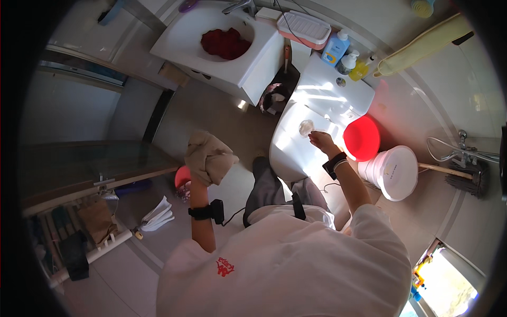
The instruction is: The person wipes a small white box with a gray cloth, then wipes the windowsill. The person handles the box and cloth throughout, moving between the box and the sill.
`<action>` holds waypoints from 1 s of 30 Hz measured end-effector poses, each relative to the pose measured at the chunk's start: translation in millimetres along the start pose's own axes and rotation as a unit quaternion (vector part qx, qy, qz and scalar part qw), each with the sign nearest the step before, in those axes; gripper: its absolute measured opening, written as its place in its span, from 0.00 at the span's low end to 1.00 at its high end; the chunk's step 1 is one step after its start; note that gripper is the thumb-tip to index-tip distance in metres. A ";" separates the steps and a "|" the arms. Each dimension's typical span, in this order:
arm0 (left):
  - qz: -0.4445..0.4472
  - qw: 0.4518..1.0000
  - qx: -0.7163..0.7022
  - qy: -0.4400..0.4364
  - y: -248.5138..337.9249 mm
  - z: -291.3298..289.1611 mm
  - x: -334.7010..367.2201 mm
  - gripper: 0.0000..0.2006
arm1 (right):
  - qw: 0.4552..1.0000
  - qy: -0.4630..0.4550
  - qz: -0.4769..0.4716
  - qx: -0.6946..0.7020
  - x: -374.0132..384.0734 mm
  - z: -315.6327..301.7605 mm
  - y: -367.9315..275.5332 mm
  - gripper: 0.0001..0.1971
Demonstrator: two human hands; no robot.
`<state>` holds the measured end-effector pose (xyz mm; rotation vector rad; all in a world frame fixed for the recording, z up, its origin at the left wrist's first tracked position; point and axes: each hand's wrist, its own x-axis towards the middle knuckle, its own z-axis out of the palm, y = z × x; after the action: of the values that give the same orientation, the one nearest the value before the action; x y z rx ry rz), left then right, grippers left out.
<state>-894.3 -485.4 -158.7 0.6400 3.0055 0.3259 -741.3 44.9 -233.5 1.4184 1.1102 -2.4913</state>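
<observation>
Inspector: Beige cloth, crumpled and soft [209, 157], is bunched in the left hand [203, 168]. That grip is closed around it, raised over the grey floor tiles [211, 111] and well clear of the fixture. The right hand [318, 139] is over the closed white toilet lid [296, 148], fingertips pinched on a small round translucent object [306, 127]; whether it is a pad, a cap or a disc, I cannot tell.

Second observer: So the work sits at the lid, not at the white washbasin [182, 37] holding the red item [226, 43]?

Inspector: Correct. The basin is well apart, up and to the left. Near the right hand stand a red round plastic basin [362, 138] and a white plastic bucket [393, 171], both just beside the toilet.

Second observer: What would you advise for the step?

Inspector: In my judgement, keep the pinch light and the small object flat to the lid, working in short strokes away from the glare patch, where streaks hide. The cloth should come down close beside the right hand rather than hang over the floor, ready to follow the same path. Mind the bottles [343, 55] on the white cistern top [338, 84]; a wide sweep could knock them.
</observation>
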 end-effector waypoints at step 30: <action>-0.114 0.889 -0.204 -0.393 78.4 -107.6 198.4 0.26 | 0.976 0.203 0.014 -0.082 244.4 149.4 15.3 0.05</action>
<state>-1054.3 -355.5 -38.0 0.2702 2.1087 0.5117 -983.2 9.6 -383.5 1.9254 1.3095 -2.0819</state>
